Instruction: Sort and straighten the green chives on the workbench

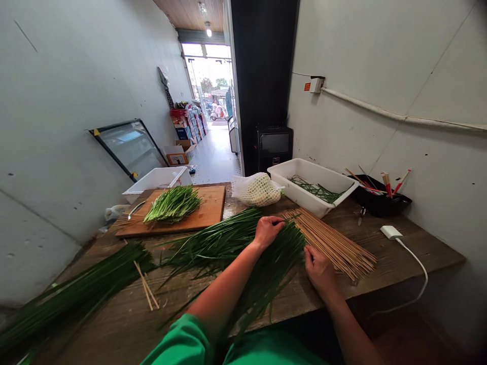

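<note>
The long green leaves point(277, 266) lie beneath the person's arms, stretching toward the near edge of the counter point(429, 255) — a brushing forearm could drag some off. Beside them, I cannot tell whether the right hand's point(318, 267) curled fingers pinch anything. The left hand point(268, 231) pinches the leaves' far end; a slack grip could scatter strands among the thin wooden sticks point(337, 246) alongside.

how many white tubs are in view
2: one white tub just beyond the cutting board, another white tub past the far end of the thin sticks. Others may be hidden.
</note>
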`<act>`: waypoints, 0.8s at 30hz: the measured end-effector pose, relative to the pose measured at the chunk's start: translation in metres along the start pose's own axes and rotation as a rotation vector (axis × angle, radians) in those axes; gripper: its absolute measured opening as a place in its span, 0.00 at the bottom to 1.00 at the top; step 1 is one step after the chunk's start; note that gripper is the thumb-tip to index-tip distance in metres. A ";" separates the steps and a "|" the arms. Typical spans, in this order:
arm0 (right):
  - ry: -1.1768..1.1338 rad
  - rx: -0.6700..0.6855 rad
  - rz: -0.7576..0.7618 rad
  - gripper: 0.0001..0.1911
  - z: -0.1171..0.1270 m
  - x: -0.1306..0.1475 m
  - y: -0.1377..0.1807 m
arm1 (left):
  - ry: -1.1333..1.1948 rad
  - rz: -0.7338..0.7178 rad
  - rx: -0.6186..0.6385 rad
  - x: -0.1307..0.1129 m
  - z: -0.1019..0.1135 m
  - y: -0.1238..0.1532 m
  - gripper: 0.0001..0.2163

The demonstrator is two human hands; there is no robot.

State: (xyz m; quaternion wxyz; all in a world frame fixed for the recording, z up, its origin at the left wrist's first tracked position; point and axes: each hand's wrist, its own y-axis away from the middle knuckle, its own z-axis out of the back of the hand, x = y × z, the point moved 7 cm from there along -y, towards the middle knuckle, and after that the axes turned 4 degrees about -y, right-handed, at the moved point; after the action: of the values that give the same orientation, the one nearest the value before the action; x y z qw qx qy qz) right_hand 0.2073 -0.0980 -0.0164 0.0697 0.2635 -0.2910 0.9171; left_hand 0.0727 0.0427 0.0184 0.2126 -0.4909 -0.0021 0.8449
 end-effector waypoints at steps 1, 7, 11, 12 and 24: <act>-0.006 -0.003 0.002 0.25 0.000 0.001 0.000 | -0.001 0.005 -0.001 0.001 0.000 0.000 0.07; -0.024 -0.010 -0.005 0.26 0.000 0.000 -0.001 | -0.005 0.026 -0.016 0.004 -0.001 0.000 0.08; -0.028 -0.009 0.002 0.26 0.000 0.000 -0.001 | -0.004 0.024 -0.020 0.004 -0.001 0.000 0.08; -0.028 -0.003 0.003 0.26 0.000 0.001 -0.001 | -0.005 0.026 -0.024 0.004 -0.001 0.000 0.08; -0.003 -0.012 -0.001 0.26 -0.002 -0.003 0.000 | 0.005 -0.051 0.073 0.001 -0.009 0.000 0.08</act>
State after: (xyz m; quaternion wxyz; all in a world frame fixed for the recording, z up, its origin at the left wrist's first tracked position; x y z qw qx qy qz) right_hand 0.2094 -0.0968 -0.0194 0.0711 0.2647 -0.2963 0.9149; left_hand 0.0796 0.0410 0.0129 0.2520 -0.4844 0.0169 0.8376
